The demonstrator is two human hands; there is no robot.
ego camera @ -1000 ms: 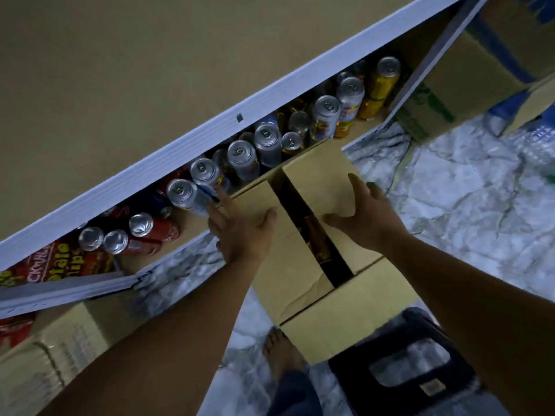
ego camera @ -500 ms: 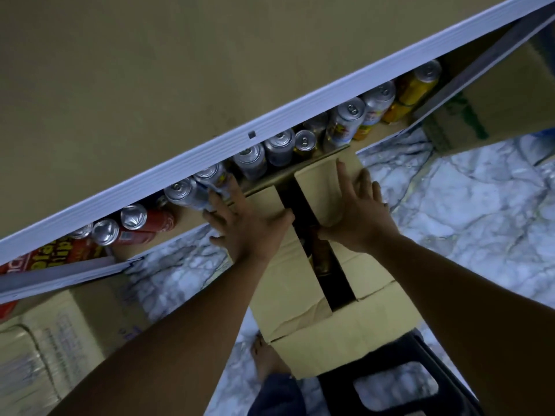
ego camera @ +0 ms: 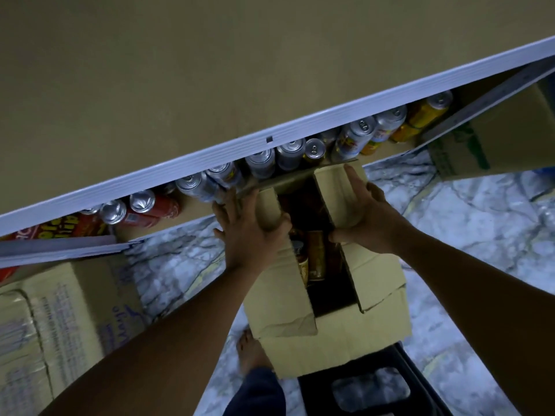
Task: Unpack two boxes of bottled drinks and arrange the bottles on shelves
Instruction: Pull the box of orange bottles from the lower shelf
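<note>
A plain brown cardboard box (ego camera: 330, 340) stands on a black plastic stool (ego camera: 318, 397), its far end touching the low shelf (ego camera: 192, 207) that carries a row of silver-topped drink cans (ego camera: 261, 162). The box's long axis runs from the person towards that shelf, and so does the dark gap between its two top flaps.

The left hand (ego camera: 249, 235) grips the left top flap (ego camera: 279, 295): its fingers (ego camera: 228, 205) are spread over the outer face and its thumb is hooked over the inner edge. The right hand (ego camera: 372, 223) holds the right top flap (ego camera: 339, 187) the same way, fingers laid flat along it and thumb tucked at the gap.

The brown glass bottles (ego camera: 315, 256) lie in the gap, just below and between the two thumbs, about equally near each hand. They seem to stand upright, caps up, so their long axis appears vertical, though the dark interior leaves this uncertain. In my judgement the flaps must fold outwards, left and right, before a hand reaches straight down.
</note>
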